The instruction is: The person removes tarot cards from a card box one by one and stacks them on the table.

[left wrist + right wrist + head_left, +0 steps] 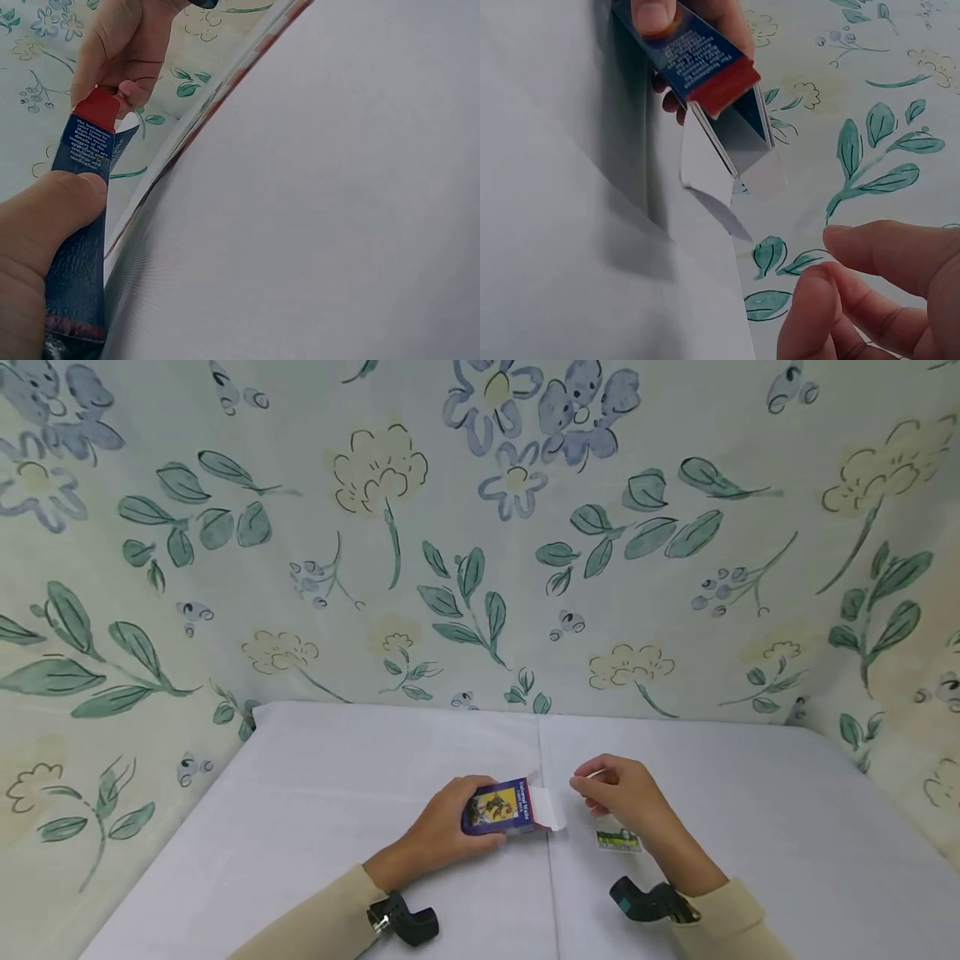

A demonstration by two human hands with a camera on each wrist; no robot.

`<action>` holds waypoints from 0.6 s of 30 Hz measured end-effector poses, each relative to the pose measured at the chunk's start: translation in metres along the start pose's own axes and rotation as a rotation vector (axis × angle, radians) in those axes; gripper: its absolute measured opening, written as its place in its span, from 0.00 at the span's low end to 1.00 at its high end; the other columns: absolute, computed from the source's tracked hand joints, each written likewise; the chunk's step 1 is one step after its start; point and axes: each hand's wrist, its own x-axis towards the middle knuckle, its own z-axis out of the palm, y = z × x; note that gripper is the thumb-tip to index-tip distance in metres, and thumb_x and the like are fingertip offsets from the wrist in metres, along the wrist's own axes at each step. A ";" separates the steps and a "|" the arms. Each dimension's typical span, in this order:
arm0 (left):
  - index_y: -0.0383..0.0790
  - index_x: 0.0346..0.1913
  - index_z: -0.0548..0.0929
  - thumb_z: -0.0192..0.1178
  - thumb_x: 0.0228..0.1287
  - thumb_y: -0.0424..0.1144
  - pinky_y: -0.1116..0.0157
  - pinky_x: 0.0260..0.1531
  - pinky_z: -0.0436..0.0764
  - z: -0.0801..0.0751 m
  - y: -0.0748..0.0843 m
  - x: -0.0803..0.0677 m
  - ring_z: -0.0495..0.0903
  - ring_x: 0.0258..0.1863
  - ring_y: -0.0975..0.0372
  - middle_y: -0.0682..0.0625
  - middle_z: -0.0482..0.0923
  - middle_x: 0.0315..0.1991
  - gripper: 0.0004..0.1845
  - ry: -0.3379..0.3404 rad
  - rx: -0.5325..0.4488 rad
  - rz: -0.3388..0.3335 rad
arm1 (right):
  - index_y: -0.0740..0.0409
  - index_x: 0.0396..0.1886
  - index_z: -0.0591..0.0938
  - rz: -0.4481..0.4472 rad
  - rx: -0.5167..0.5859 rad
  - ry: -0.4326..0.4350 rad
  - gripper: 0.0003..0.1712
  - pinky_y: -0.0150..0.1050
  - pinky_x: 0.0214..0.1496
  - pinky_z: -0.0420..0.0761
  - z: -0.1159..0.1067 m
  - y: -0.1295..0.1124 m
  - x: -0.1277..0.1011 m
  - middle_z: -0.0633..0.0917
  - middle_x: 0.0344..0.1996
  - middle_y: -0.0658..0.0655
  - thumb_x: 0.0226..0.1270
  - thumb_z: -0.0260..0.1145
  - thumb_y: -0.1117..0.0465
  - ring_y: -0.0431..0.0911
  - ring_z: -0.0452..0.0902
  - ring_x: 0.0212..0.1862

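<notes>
My left hand [442, 828] grips a small dark blue card-deck box [497, 808], its thumb along one edge and fingers on the other. "Universal Waite" is printed beside a yellow picture. The box's end faces right with its white flap [550, 810] folded out. In the right wrist view, a red side flap [724, 87] sticks out and pale inner walls show. My right hand [626, 792] hovers right of that end, fingers loosely bent, apart from the box. Nothing shows between its fingertips. Below it lies a small green-and-white card [618, 837], partly hidden by the hand.
A white cloth [360, 760] covers the table, with a crease running front to back near the middle. Behind and at the sides hangs a floral curtain [465, 602]. Black wrist cameras [408, 920] sit on both sleeves.
</notes>
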 end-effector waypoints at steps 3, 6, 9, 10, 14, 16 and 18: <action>0.46 0.65 0.69 0.70 0.52 0.58 0.63 0.49 0.74 -0.003 0.001 0.001 0.72 0.46 0.66 0.57 0.74 0.53 0.40 0.004 0.003 0.005 | 0.59 0.41 0.82 -0.003 0.023 -0.009 0.14 0.37 0.35 0.82 0.005 -0.008 -0.005 0.82 0.29 0.58 0.62 0.69 0.54 0.47 0.77 0.29; 0.46 0.64 0.70 0.70 0.51 0.58 0.63 0.49 0.74 -0.004 0.002 0.002 0.72 0.46 0.66 0.56 0.74 0.53 0.39 0.005 0.003 -0.005 | 0.58 0.41 0.82 0.007 0.040 -0.013 0.13 0.37 0.34 0.81 0.010 -0.013 -0.008 0.81 0.27 0.56 0.62 0.69 0.55 0.47 0.77 0.29; 0.47 0.64 0.70 0.70 0.51 0.58 0.62 0.49 0.75 -0.002 0.001 0.003 0.72 0.47 0.66 0.56 0.74 0.53 0.39 0.009 -0.009 -0.033 | 0.58 0.40 0.82 0.011 0.057 -0.019 0.12 0.37 0.34 0.81 0.014 -0.012 -0.009 0.80 0.26 0.55 0.62 0.70 0.56 0.47 0.76 0.29; 0.47 0.64 0.70 0.70 0.51 0.58 0.62 0.49 0.75 0.000 0.000 0.003 0.72 0.47 0.66 0.56 0.74 0.53 0.39 0.012 -0.014 -0.039 | 0.58 0.40 0.82 0.010 0.061 -0.019 0.12 0.37 0.33 0.81 0.015 -0.012 -0.010 0.80 0.25 0.55 0.61 0.70 0.56 0.47 0.76 0.28; 0.47 0.64 0.70 0.69 0.51 0.60 0.62 0.48 0.75 0.004 -0.002 0.004 0.73 0.47 0.66 0.56 0.75 0.53 0.39 0.028 -0.026 -0.056 | 0.57 0.38 0.83 0.004 0.078 -0.023 0.10 0.38 0.32 0.81 0.020 -0.010 -0.011 0.80 0.24 0.55 0.61 0.70 0.58 0.47 0.76 0.27; 0.47 0.63 0.71 0.69 0.51 0.61 0.62 0.48 0.75 0.004 -0.002 0.004 0.73 0.47 0.66 0.56 0.75 0.53 0.39 0.031 -0.032 -0.060 | 0.57 0.38 0.83 -0.004 0.083 -0.026 0.09 0.38 0.31 0.81 0.022 -0.009 -0.011 0.80 0.24 0.55 0.60 0.71 0.59 0.48 0.76 0.27; 0.46 0.63 0.71 0.69 0.51 0.61 0.61 0.49 0.75 0.006 -0.001 0.005 0.73 0.47 0.66 0.56 0.75 0.53 0.39 0.031 -0.040 -0.060 | 0.57 0.37 0.83 -0.009 0.089 -0.029 0.09 0.38 0.31 0.80 0.021 -0.008 -0.011 0.81 0.24 0.55 0.60 0.71 0.59 0.48 0.76 0.27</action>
